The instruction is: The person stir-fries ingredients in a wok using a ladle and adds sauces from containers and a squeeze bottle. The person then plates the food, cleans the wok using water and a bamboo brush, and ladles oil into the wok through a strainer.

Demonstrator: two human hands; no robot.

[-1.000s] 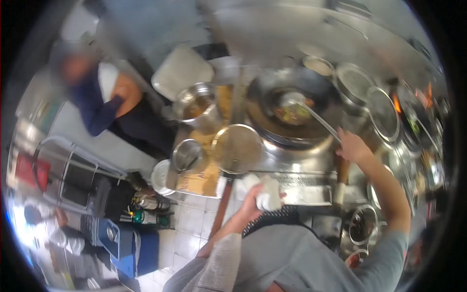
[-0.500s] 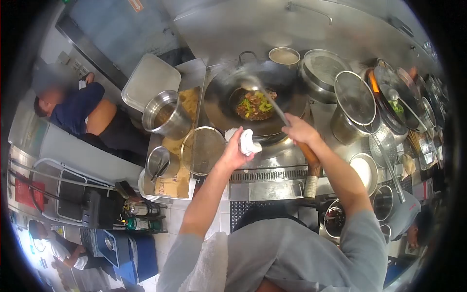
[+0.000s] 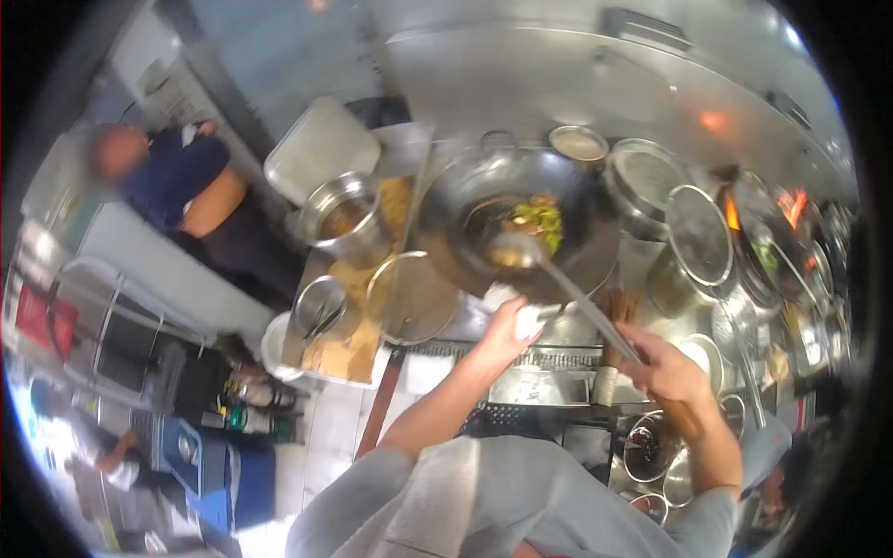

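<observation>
Clock is as I see it through the head cam, 12 pointing away from the body. Right hand is wrapped round the upper handle of the ladle, fingers curled in. Ladle's long axis runs 4 to 10: grip end at 4, head at 10 from that hand, down inside the wok. Food, with bright green pieces, is bunched toward the 2 o'clock side of the wok's dark middle. Ladle head sits just at its 6–7 o'clock edge, apparently touching. Left hand is pinching a white cloth between thumb and fingers, at the wok's near rim, about 6 o'clock. Can't tell if a wok handle is under the cloth. From the left hand, ladle head lies at 12, food between 12 and 1, so left is the nearer hand to both; right only has them via the handle. Sieve is at 10 from the left hand, beside the cardboard-covered tabletop. I've got blur on the fingertips.
</observation>
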